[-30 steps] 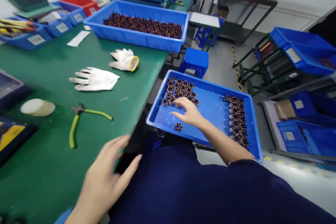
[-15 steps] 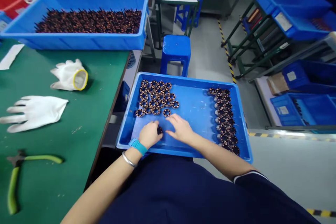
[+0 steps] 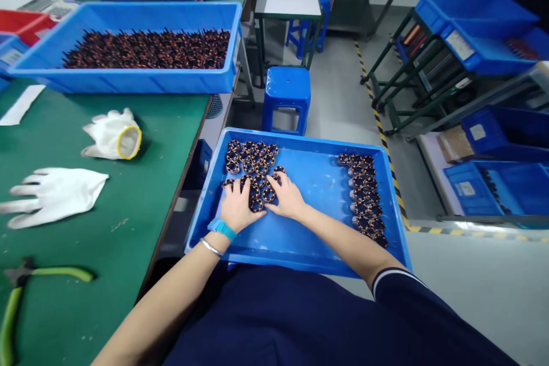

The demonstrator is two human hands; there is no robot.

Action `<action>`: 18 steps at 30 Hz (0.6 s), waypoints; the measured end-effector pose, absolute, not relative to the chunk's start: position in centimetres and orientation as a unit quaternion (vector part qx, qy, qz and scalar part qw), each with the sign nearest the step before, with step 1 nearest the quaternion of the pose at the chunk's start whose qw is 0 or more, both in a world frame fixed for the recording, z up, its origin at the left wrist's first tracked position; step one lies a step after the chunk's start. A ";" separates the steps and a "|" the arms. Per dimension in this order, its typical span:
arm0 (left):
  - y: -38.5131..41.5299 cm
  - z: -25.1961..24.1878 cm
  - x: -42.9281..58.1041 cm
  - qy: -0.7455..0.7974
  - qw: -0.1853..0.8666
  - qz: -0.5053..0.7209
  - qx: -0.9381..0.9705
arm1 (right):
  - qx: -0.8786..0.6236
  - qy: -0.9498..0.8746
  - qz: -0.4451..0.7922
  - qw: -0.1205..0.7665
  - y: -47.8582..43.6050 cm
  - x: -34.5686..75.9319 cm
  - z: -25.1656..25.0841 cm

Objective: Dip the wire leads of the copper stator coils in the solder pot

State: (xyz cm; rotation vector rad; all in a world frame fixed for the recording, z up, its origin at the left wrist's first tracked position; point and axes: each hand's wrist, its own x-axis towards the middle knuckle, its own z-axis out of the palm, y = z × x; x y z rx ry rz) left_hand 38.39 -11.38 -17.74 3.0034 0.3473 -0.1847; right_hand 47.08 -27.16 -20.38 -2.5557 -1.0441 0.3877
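Several copper-wound stators (image 3: pixel 261 168), small rings with dark cores, stand in a close group at the left of the shallow blue tray (image 3: pixel 313 251). My left hand (image 3: pixel 238 206) curves round the near-left edge of this group, a stator (image 3: pixel 256 205) between its thumb and fingers. From the right, my right hand (image 3: pixel 288 197) bends its fingers and thumb round another stator (image 3: pixel 269 194). The two thumb tips almost meet at the front. Fingers hide parts of some stators. More stators (image 3: pixel 363 200) lie tilted in overlapping rows along the tray's right side.
A big blue bin (image 3: pixel 146 80) full of wound parts stands on the green workbench (image 3: pixel 141 251) at left. White gloves (image 3: pixel 60 194) and green-handled cutters (image 3: pixel 26 274) lie there too. Beyond the tray is a blue stool (image 3: pixel 287 88); racks with blue bins (image 3: pixel 476 28) stand right.
My left hand has moved forward, bringing the dark part it held up to the group. My right hand has closed in from the right, and both now touch the stators. The view has tilted up slightly.
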 end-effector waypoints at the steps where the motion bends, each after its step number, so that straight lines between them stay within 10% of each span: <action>1: -11.3 -17.9 38.3 0.110 0.073 -0.059 0.989 | -0.898 -0.377 0.143 0.178 -27.1 47.0 -20.4; 18: -11.7 -18.0 36.7 0.158 0.117 -0.077 0.977 | -0.888 -0.419 0.183 0.052 -25.0 47.0 -18.3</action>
